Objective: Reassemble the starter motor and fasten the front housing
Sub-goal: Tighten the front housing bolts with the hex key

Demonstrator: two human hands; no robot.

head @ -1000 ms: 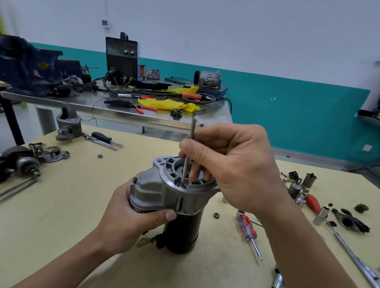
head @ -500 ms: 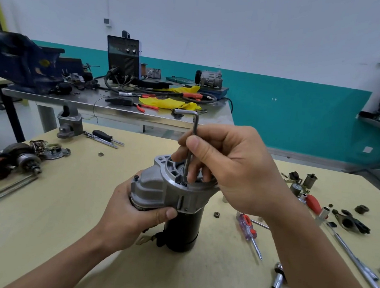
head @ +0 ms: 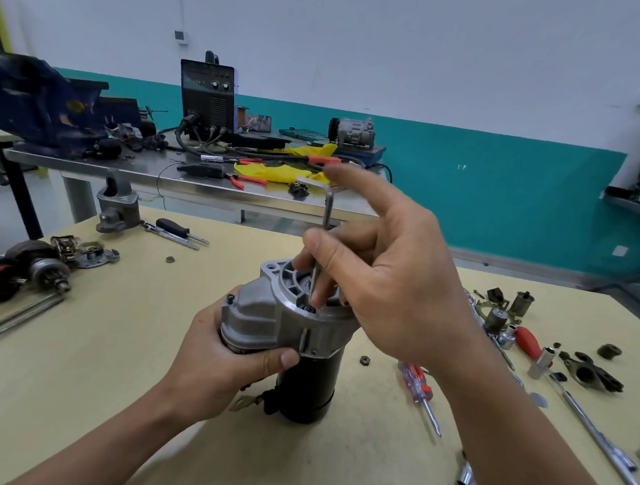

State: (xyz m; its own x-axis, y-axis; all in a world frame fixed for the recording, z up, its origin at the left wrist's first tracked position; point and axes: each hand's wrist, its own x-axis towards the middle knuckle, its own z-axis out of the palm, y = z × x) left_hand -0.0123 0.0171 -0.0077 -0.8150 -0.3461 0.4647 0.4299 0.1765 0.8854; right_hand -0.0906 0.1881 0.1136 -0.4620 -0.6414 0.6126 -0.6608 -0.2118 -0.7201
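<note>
The right hand [head: 383, 283] pinched the long shank of an L-shaped hex key [head: 328, 209] between the thumb and curled fingers, with the index finger stretched out straight past the key's short arm. The key stood nearly upright, its tip seated in a dark screw [head: 310, 308] sunk in the flange of the front housing [head: 265, 317]. The left hand [head: 221, 363] wrapped round the housing's lower bulge, thumb across the front, steadying the starter motor [head: 309, 391], which stood on end near the middle of the pale yellow table [head: 115, 379]. To do this step well, the key probably needed to sit square and fully home in the screw head before any turn. The left hand would have to resist the twist so that the tall unit did not tip. The housing was cast grey metal, matte and ribbed, with a round flange, and the body below it was a smooth black cylinder. Just to its right lay a loose hex nut [head: 365, 360] and a screwdriver [head: 416, 383] with a clear, red-banded handle. Well to the left lay a copper-wound armature [head: 9, 275].
</note>
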